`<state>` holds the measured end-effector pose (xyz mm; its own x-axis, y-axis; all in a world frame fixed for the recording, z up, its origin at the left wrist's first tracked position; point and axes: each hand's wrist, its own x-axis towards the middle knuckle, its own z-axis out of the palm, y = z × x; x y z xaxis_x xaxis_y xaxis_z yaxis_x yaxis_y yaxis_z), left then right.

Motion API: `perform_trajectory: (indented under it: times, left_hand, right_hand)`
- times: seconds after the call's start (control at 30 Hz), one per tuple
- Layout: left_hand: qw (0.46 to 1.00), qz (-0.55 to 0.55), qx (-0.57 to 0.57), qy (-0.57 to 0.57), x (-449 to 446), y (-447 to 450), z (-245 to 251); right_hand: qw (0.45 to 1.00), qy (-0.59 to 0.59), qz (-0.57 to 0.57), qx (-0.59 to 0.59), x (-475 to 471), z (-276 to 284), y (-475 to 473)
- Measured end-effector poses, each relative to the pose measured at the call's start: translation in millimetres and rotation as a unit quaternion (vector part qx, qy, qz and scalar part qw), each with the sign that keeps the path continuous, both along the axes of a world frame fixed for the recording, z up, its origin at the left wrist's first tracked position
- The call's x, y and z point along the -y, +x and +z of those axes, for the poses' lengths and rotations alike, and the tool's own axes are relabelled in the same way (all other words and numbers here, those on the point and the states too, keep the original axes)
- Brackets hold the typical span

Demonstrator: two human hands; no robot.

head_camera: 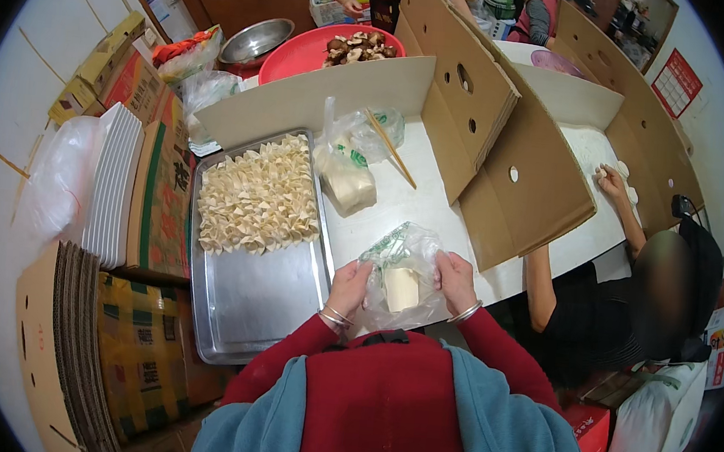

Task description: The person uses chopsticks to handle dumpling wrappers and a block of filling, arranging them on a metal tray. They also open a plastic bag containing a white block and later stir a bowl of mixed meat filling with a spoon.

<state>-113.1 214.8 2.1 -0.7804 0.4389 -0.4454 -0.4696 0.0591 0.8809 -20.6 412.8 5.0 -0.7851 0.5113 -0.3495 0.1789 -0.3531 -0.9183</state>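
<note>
My left hand (349, 289) and my right hand (456, 282) grip the two sides of a clear plastic bag (402, 245) with green print, close to my body at the table's front edge. Inside the bag lies a pale stack of dough wrappers (401, 289). Left of my hands, a metal tray (260, 301) holds rows of folded dumplings (259, 199) over its far half. Behind the bag sits another plastic bag with a pale block of wrappers (349, 190). A pair of wooden chopsticks (390, 148) rests partly on a crumpled plastic bag (379, 128).
Cardboard dividers (517, 193) stand on the right, with a co-worker (624, 304) beyond them. A low board (315, 88) runs behind the tray. Past it is a red basin (299, 49) with cut mushrooms (358, 48). Boxes and stacked white trays (112, 187) line the left.
</note>
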Motion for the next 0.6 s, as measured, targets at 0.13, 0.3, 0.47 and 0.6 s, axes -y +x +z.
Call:
perform_trajectory:
  times: [0.13, 0.3, 0.47, 0.6]
  left_hand:
    - [0.998, -0.023, -0.063, -0.022, -6.0, -6.3, 0.5]
    - [0.985, -0.085, -0.095, -0.114, -5.2, -10.1, -16.9]
    - [0.98, -0.081, -0.135, -0.121, 2.0, -7.4, -28.1]
    - [0.973, -0.094, -0.133, -0.165, 2.8, -5.9, -35.2]
  right_hand:
    - [1.0, -0.004, 0.016, 0.016, -11.9, -8.7, -3.4]
    - [0.99, -0.021, 0.087, 0.113, -28.0, -33.1, 1.9]
    - [0.961, 0.276, 0.021, 0.027, -37.5, -41.4, 4.0]
    - [0.899, 0.437, 0.023, -0.011, -38.2, -40.8, -0.5]
